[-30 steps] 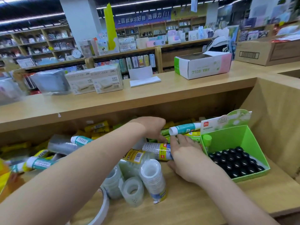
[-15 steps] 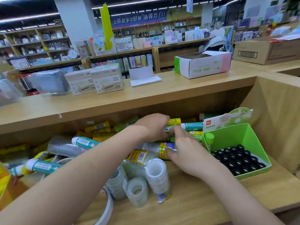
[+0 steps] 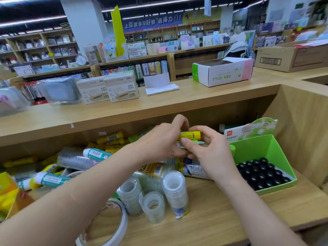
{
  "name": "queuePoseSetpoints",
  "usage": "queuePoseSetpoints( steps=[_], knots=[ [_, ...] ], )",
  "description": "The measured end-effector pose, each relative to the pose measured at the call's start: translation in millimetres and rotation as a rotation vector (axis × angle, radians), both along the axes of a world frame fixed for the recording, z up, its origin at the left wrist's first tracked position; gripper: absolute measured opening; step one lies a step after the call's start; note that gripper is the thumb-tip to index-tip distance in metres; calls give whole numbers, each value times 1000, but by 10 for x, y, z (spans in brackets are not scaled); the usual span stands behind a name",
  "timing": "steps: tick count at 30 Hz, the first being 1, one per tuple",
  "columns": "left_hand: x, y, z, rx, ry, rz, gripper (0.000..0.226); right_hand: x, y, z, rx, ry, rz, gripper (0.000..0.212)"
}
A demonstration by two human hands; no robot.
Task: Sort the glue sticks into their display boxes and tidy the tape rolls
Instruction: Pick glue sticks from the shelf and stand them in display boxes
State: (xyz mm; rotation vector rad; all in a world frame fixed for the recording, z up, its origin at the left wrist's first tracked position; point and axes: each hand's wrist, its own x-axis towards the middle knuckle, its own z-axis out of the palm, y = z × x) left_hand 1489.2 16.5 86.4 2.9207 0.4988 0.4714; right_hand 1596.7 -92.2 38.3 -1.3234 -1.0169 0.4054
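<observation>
My left hand (image 3: 165,141) grips a yellow glue stick (image 3: 192,134) lifted above the shelf pile. My right hand (image 3: 208,151) pinches a green glue stick (image 3: 195,142) just below it; the two hands touch. To the right stands a green display box (image 3: 262,150) filled with black-capped glue sticks (image 3: 262,173). More loose yellow glue sticks (image 3: 111,138) and teal-labelled ones (image 3: 96,154) lie in the pile at the left. Clear tape rolls (image 3: 174,192) stand and lie at the shelf front, with a wide white tape ring (image 3: 115,228) nearest me.
A wooden counter (image 3: 159,107) overhangs the shelf. It carries a white-green-pink carton (image 3: 223,73), two white boxes (image 3: 108,89) and a cardboard box (image 3: 291,57). A wooden divider wall (image 3: 305,121) bounds the right. A yellow box (image 3: 7,194) sits at far left.
Both hands rose from the pile towards the shelf back. The left hand now holds a yellow glue stick up, and the right hand's fingers have closed on a green one.
</observation>
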Motion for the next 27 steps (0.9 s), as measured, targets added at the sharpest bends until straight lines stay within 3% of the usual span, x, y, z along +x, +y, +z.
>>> queuePoseSetpoints(
  steps=[6,13,17,21,24,27],
  knots=[
    [-85,-48,63,-27,101,-26,56,-21,-123,133,-66,-96,60,5],
    [-79,-278,255,57,23,-103,55,-24,-451,241,7,206,101,9],
    [-25,-453,318,226,197,-116,61,118,-634,352,-308,-36,231,11],
    [95,-649,274,329,292,-151,82,167,-798,491,-593,-528,347,17],
    [188,-736,216,374,310,-230,95,174,-797,463,-623,-512,317,23],
    [232,-729,255,160,302,-279,101,250,-823,371,-614,-286,395,19]
  ],
)
